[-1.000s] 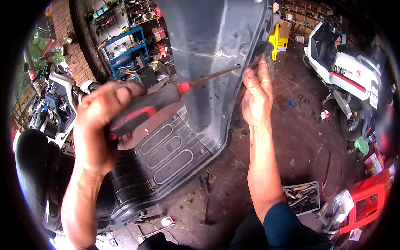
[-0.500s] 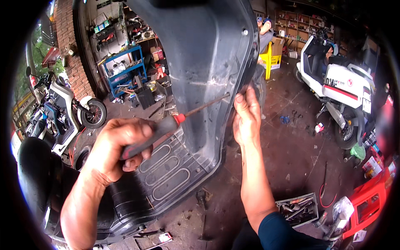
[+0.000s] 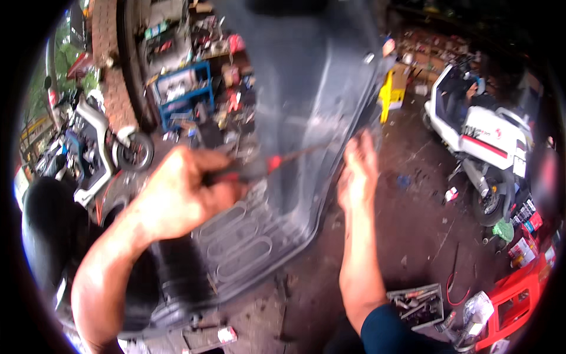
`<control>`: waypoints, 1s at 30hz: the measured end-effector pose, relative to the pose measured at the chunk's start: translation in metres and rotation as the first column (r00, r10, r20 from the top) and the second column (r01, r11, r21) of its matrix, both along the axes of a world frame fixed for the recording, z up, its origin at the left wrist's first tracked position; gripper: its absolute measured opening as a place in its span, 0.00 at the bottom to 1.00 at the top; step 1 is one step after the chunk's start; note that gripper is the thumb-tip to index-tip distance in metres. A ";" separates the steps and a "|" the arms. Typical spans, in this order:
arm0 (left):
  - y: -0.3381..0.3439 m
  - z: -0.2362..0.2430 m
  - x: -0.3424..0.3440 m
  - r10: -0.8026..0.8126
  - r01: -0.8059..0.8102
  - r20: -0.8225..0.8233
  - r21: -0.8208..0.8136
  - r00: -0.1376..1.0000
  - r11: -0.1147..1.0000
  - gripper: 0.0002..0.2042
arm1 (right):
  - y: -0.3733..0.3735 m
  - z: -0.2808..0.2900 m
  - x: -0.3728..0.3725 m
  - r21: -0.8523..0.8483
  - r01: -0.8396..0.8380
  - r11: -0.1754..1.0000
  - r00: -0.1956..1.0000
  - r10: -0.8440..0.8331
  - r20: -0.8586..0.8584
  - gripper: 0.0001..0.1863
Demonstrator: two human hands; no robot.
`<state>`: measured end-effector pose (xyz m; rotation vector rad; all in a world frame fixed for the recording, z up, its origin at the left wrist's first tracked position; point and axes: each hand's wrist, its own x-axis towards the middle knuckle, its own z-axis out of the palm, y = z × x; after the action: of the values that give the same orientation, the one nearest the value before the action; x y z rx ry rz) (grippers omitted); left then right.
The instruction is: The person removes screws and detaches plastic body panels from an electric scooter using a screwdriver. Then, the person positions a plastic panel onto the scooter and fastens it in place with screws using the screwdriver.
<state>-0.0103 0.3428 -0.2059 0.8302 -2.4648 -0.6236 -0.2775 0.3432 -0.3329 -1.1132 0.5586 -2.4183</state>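
Observation:
A dark scooter front panel [image 3: 289, 88] rises in front of me, joined to a ribbed footboard [image 3: 239, 251] at its foot. My left hand [image 3: 180, 192] is wrapped round the handle of a screwdriver [image 3: 254, 169] with a dark grip and red collar. Its thin shaft slants up to the panel's right edge, where motion blur hides whether the tip sits in a screw. Close to that tip, my right hand [image 3: 358, 171] has its fingers and thumb closed at the panel's edge. A pale fastener [image 3: 368, 58] shows higher on the panel.
A white scooter [image 3: 486, 130] stands at the right, another scooter [image 3: 97, 141] at the left. A blue shelf [image 3: 183, 94] is behind. Nearer me are a metal tool tray [image 3: 439, 292] and a red plastic frame [image 3: 522, 301]. The black seat [image 3: 44, 230] lies at left.
The left hand has turned over, its back now more upward, with the screwdriver still in it. The view has shifted slightly and blurred. My right hand stays at the panel's edge.

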 end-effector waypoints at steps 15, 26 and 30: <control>-0.008 -0.022 0.044 0.129 -0.132 -0.354 0.016 0.926 0.991 0.23 | 0.005 0.013 -0.030 -0.043 -0.073 0.996 0.992 0.067 -0.111 0.25; 0.040 -0.186 0.102 0.717 -0.496 -0.357 0.537 0.599 0.682 0.11 | 0.145 -0.218 -0.116 0.739 0.538 0.405 0.842 -0.230 -0.488 0.15; 0.068 -0.214 0.133 0.693 -0.477 -0.394 0.518 0.603 0.710 0.12 | 0.239 -0.333 -0.078 0.322 0.947 -0.018 0.320 0.176 -0.931 0.22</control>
<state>0.1232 0.4110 -0.4203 1.3126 -1.3987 -0.9115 -0.3550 0.5820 -0.6662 -1.3256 2.8603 -0.7516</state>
